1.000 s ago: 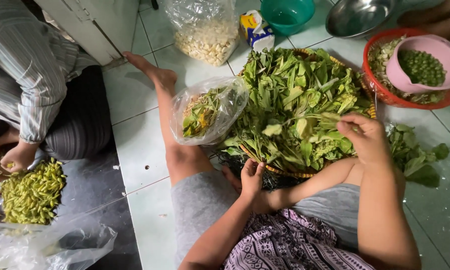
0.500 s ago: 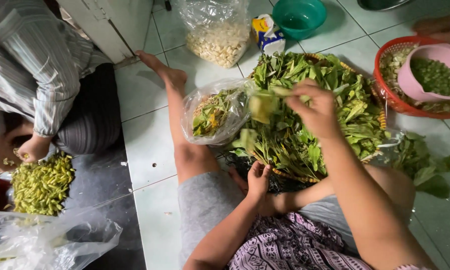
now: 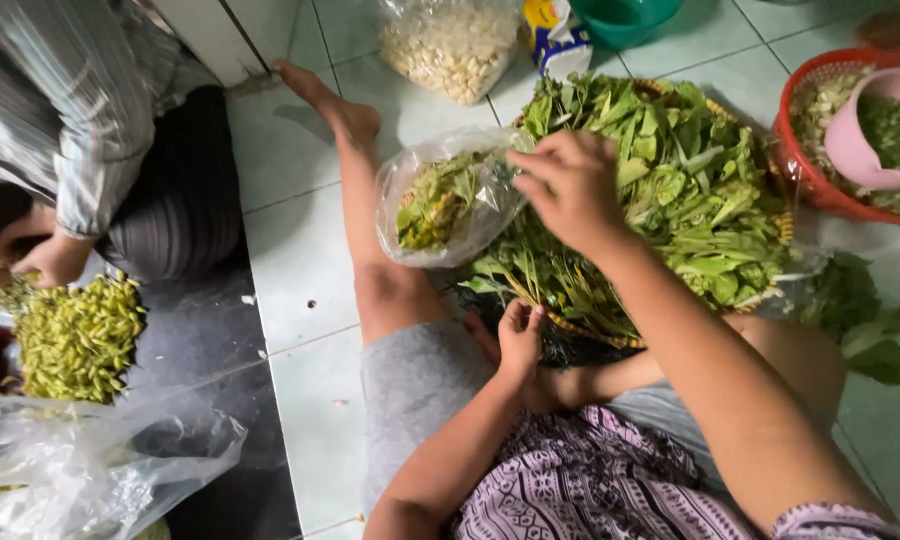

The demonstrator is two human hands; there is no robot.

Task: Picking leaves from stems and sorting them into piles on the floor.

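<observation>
The right hand (image 3: 570, 185) reaches over the leafy greens (image 3: 690, 190), fingers pinched at the mouth of the clear plastic bag (image 3: 450, 200) just beside it, perhaps on a leaf. The left hand (image 3: 518, 340), loosely curled, rests under the basket's rim (image 3: 580, 328).

Pale green tiled floor (image 3: 300, 250) with dark grout lines, white cabinet base (image 3: 225, 35) at top left, soft even light

A home kitchen floor served as the workplace: pale floor tiles (image 3: 300, 260) carried a woven tray of leafy greens (image 3: 690, 190), a red basket (image 3: 805, 175), a bag of peeled garlic cloves (image 3: 455, 50) and a heap of green pods (image 3: 75, 335).
</observation>
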